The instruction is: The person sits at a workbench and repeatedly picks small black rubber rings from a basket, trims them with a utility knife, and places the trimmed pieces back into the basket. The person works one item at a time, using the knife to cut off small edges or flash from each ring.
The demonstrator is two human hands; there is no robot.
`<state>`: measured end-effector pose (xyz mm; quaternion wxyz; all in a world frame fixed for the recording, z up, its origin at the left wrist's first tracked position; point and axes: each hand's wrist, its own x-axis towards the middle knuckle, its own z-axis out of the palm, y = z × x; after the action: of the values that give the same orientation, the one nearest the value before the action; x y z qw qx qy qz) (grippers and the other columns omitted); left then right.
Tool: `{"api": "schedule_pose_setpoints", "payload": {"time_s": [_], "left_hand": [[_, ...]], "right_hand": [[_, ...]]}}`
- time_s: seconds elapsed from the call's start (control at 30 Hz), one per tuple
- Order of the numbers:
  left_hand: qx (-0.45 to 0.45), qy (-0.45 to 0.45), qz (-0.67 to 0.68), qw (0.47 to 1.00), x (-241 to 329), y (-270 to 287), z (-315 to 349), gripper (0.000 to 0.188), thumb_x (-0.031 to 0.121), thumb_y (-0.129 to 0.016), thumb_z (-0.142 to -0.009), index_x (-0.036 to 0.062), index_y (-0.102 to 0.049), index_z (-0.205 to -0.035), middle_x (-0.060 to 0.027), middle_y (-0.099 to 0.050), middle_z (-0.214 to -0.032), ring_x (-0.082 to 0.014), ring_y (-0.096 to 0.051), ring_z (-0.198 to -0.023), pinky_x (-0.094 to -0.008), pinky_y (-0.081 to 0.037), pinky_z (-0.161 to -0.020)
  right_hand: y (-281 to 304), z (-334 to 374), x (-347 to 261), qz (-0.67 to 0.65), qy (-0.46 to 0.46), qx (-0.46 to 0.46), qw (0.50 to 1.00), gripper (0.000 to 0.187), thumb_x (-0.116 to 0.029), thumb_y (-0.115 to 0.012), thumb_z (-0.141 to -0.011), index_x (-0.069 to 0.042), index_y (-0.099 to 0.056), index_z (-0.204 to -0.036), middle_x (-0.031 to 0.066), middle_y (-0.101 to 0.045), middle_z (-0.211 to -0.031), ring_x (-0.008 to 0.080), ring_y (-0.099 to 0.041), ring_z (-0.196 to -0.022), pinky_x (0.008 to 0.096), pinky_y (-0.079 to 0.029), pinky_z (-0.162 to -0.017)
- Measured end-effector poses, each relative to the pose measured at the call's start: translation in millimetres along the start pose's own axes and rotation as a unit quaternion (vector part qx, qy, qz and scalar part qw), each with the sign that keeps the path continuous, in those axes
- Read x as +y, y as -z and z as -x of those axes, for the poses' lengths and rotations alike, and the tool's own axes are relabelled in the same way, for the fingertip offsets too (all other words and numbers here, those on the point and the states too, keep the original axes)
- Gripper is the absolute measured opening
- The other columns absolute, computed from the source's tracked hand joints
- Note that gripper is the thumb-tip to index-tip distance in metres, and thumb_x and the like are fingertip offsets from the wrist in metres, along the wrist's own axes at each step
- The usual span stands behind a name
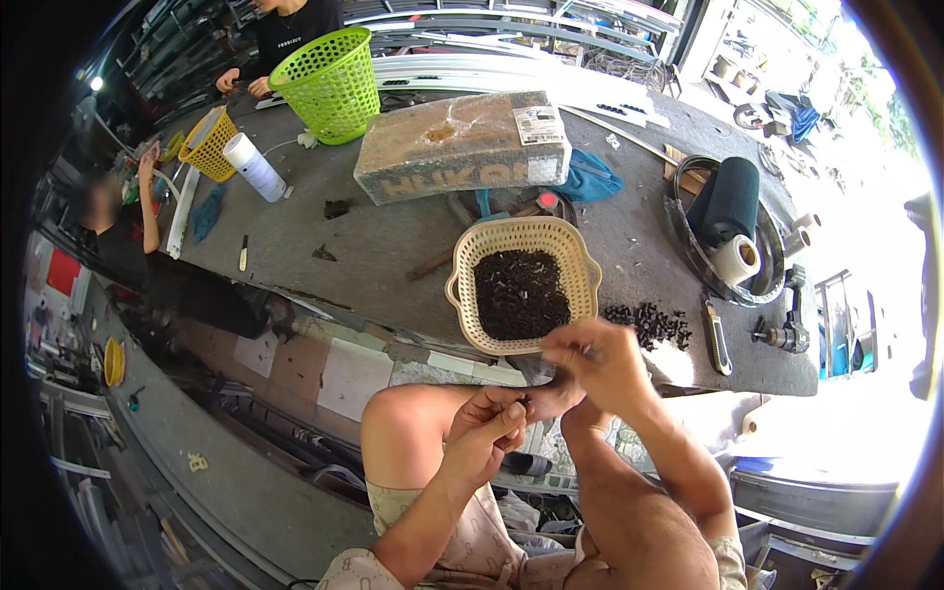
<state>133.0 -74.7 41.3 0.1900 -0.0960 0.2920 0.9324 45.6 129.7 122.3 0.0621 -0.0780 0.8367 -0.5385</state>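
Small black piece (524,400) barely visible in left hand (480,439); right hand (605,366) blurry

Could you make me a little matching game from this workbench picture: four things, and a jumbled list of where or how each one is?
Things:
1. Left hand
2. Tall round basket
3. Loose pile of small black pieces
4. Large box

Places, colours and states:
A. Bright green, with holes in its wall
B. Just to the right of the beige basket
C. Beyond the beige basket, bearing a white label
D. Pinching a small black piece between its fingers

Right pairs: 1-D, 2-A, 3-B, 4-C
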Motion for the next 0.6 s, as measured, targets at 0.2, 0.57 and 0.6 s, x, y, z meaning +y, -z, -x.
{"api": "schedule_pose_setpoints", "payload": {"time_s": [0.2,0.57,0.6], "left_hand": [[-0.013,-0.014,-0.023,1.000,-0.4,-14.7,-6.5,0.010,0.010,-0.075,-0.099,0.0088,-0.074,-0.109,-0.0131,-0.076,-0.100,-0.0092,-0.055,-0.063,-0.0256,-0.041,-0.054],[-0.015,-0.026,-0.035,0.999,-5.2,-18.9,-8.2,0.008,0.011,-0.076,-0.098,0.0093,-0.073,-0.105,-0.0122,-0.076,-0.099,-0.0062,-0.045,-0.057,-0.0240,-0.036,-0.052],[-0.019,-0.035,-0.033,0.999,-5.8,-18.9,-8.3,0.008,0.011,-0.076,-0.098,0.0095,-0.073,-0.105,-0.0120,-0.076,-0.098,-0.0061,-0.045,-0.057,-0.0240,-0.035,-0.052]], "right_hand": [[-4.1,35.9,-10.6,-0.058,-0.031,-0.054,0.996,0.017,-0.008,-0.077,-0.095,0.001,-0.078,-0.110,0.0096,-0.079,-0.099,0.0139,-0.072,-0.091,0.0266,-0.054,-0.085],[-1.5,41.4,-13.3,-0.020,-0.015,-0.041,0.999,0.019,-0.010,-0.073,-0.098,0.001,-0.076,-0.113,0.0145,-0.080,-0.102,0.0213,-0.075,-0.091,0.0316,-0.056,-0.086],[-0.5,43.0,-15.0,-0.029,-0.021,-0.042,0.998,0.018,-0.011,-0.074,-0.097,0.000,-0.077,-0.112,0.0123,-0.079,-0.101,0.0192,-0.074,-0.091,0.0302,-0.054,-0.087]]}}
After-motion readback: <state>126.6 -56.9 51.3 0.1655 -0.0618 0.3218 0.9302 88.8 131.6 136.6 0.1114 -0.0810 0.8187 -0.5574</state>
